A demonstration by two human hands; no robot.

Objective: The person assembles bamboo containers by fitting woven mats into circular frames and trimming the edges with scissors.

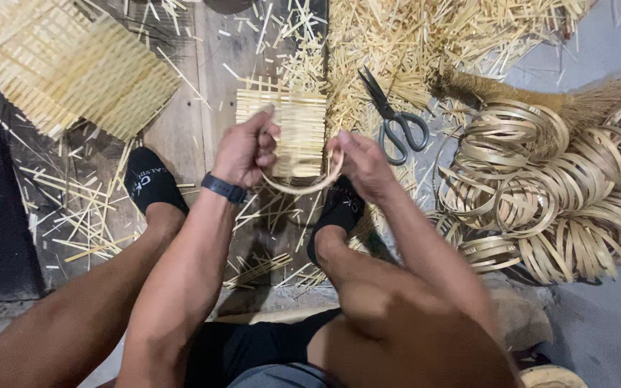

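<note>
My left hand (pixel 244 149) and my right hand (pixel 359 162) both grip a thin bamboo hoop (pixel 303 188), one on each side, in front of my knees. Pressed against the hoop is a small square mat of woven bamboo strips (pixel 292 129), held upright between the hands. A dark watch band wraps my left wrist. My feet in black socks rest on the floor, one under each hand.
Grey-handled scissors (pixel 395 121) lie on bamboo scraps right of the mat. A pile of coiled bamboo hoops (pixel 548 194) fills the right side. A stack of woven mats (pixel 66 65) sits at top left. Loose bamboo splinters (pixel 84 212) litter the wooden floor.
</note>
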